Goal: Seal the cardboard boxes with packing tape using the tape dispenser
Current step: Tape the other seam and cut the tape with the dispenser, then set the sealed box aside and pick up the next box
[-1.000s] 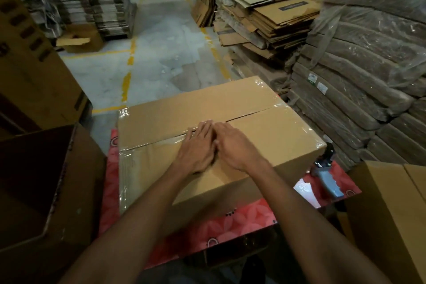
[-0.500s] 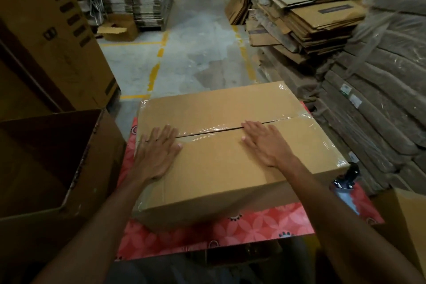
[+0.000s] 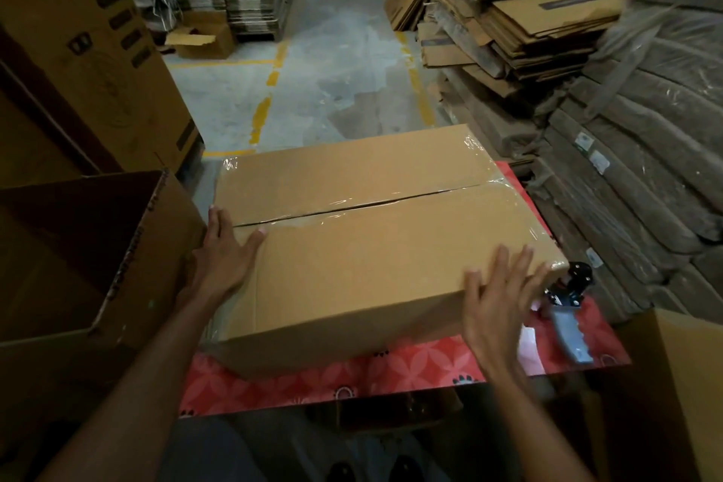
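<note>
Closed box (image 3: 371, 246) sits mid-frame on red patterned table (image 3: 410, 372). Clear tape (image 3: 352, 207) already runs along centre seam w/ glossy wrap at corners, so this 1 looks sealed. Left hand (image 3: 225, 250) lies flat, open, at box's left end near seam; right hand (image 3: 497, 301) is spread open at near-right corner, gripping nothing. Tape dispenser (image 3: 567, 309) lies idle at lower right, just beside box. Open box (image 3: 78, 254) at left prob still needs sealing.
</note>
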